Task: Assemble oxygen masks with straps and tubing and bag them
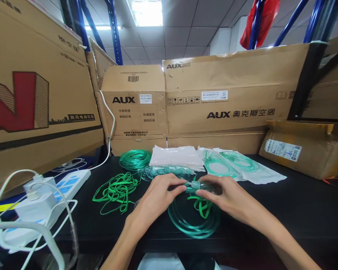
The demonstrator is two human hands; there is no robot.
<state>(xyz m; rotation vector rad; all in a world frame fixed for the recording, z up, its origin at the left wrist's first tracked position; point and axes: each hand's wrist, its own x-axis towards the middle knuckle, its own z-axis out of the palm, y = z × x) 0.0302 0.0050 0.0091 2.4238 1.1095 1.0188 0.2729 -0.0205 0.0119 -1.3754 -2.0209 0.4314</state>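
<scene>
My right hand (228, 192) is closed around a clear oxygen mask (210, 187), whose pale green connector (196, 185) points left. At the connector's narrow end, the thumb and fingertips of my left hand (162, 191) are pinched together; the exact spot is partly hidden by the fingers. A green elastic strap (203, 207) hangs below the mask. Under both hands lies a loose coil of green tubing (194, 233) on the black tabletop (298, 210). Just behind my hands is a row of clear green-tinted masks (169, 171).
Left of my hands lies a tangle of green elastic straps (116, 191), with a green tubing coil (135, 159) behind. White bags (177, 155) and bagged tubing sets (236, 165) are at the back. A power strip (70, 183) with cables stands left; a carton (307, 150) sits right.
</scene>
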